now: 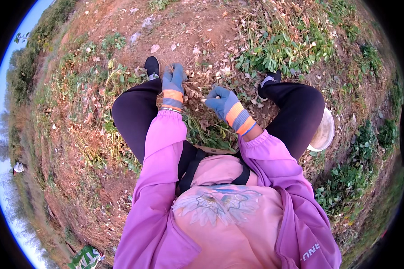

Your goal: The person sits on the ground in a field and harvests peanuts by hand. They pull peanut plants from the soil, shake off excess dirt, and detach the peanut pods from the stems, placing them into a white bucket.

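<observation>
My left hand, in a blue-grey rubber-coated glove with an orange and grey cuff, is closed around the dry root end of what looks like a peanut plant. Tangled roots and a few pale pods show at its right side. My right hand, gloved alike, is a short way to the right with its fingers curled. A pale peanut pod sticks out at its fingertips. Leafy green stems lie below both hands, between my legs. What the left fingers press on is partly hidden.
A heap of pulled leafy plants lies beyond my right foot. Behind my right knee stands a white bucket. Dry leaves and vines cover the soil at left. A green printed bag lies at the lower left.
</observation>
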### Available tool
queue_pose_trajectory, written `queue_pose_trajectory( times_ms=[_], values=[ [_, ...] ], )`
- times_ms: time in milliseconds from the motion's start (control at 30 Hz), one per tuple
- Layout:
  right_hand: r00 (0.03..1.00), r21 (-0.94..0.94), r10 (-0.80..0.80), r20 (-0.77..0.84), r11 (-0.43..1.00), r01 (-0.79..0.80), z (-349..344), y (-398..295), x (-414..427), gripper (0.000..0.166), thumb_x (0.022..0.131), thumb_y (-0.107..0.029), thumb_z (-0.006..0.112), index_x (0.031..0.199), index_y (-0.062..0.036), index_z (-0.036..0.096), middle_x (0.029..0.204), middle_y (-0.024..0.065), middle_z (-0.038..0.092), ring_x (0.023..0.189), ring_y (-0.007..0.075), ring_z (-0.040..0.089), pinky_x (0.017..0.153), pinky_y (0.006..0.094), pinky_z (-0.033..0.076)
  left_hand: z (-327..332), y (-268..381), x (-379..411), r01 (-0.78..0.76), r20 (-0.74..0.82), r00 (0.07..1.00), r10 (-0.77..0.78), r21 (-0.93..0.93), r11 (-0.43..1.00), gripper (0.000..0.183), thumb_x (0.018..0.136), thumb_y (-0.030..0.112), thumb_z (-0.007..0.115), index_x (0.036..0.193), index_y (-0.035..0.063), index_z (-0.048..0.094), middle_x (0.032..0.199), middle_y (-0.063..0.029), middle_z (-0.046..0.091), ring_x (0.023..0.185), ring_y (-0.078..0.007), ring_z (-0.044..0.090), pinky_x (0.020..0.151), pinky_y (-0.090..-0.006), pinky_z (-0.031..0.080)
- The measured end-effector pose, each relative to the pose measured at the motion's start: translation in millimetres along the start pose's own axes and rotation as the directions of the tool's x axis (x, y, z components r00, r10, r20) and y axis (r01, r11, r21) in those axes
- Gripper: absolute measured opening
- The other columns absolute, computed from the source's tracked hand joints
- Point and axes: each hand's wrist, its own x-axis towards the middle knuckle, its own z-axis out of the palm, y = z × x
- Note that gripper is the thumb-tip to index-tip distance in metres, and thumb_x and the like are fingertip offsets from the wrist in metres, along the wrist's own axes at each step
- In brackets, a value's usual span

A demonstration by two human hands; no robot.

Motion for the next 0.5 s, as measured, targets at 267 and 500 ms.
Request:
queue_pose_trajectory(
  times_ms=[267, 500],
  values=[
    [0.952, 0.754, 0.127, 0.278, 0.585, -0.298, -4, -6, -19, 0.021, 0.081, -0.015, 0.055, 0.100, -0.0065, 0.055, 0.070, 0.0027, 0.054, 0.054, 0.0112, 0.052, 0.042, 0.0205, 0.041, 3, -5, 0, -0.002, -0.003, 1.000, 0.002, -0.007, 1.000, 0.008, 0.084, 0.013, 0.053, 0.088, 0.0058, 0.052, 0.067, 0.0015, 0.049, 0.056, -0.0066, 0.045, 0.050, -0.0209, 0.036],
    [0.994, 0.372, 0.074, 0.083, 0.923, -0.100, 15, -5, 0, 0.020, 0.077, -0.014, 0.061, 0.095, -0.0060, 0.058, 0.071, 0.0029, 0.058, 0.057, 0.0118, 0.058, 0.041, 0.0251, 0.044, 3, -9, 0, -0.039, 0.010, 0.999, 0.038, 0.069, 0.997, 0.011, 0.084, 0.014, 0.054, 0.089, 0.0056, 0.052, 0.068, 0.0019, 0.049, 0.056, -0.0059, 0.045, 0.050, -0.0204, 0.036]
  ],
)
